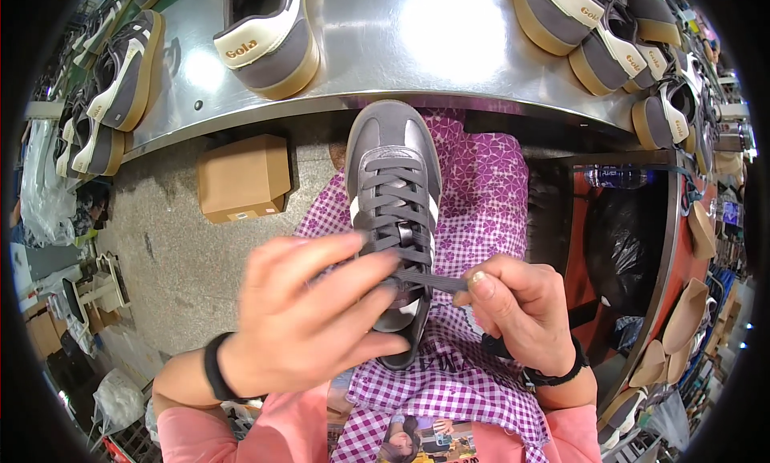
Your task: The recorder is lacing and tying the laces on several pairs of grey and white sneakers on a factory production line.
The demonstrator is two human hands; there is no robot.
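Note:
A dark grey sneaker with white side stripes lies toe away from me on my lap, over a purple checked apron. Its flat grey lace is threaded in crossing rows up the front. My right hand pinches a lace end between thumb and forefinger, pulled out to the right of the shoe. Blurred by motion, my left hand is over the shoe's left side, its fingers stretched and apart. Its fingertips are close to the upper lace rows; whether they touch the lace is unclear.
A metal worktable curves across the far side, bearing a similar sneaker and more at both ends. A cardboard box sits on the floor to the left. At right, a red-sided shelf holds a black plastic bag and a bottle.

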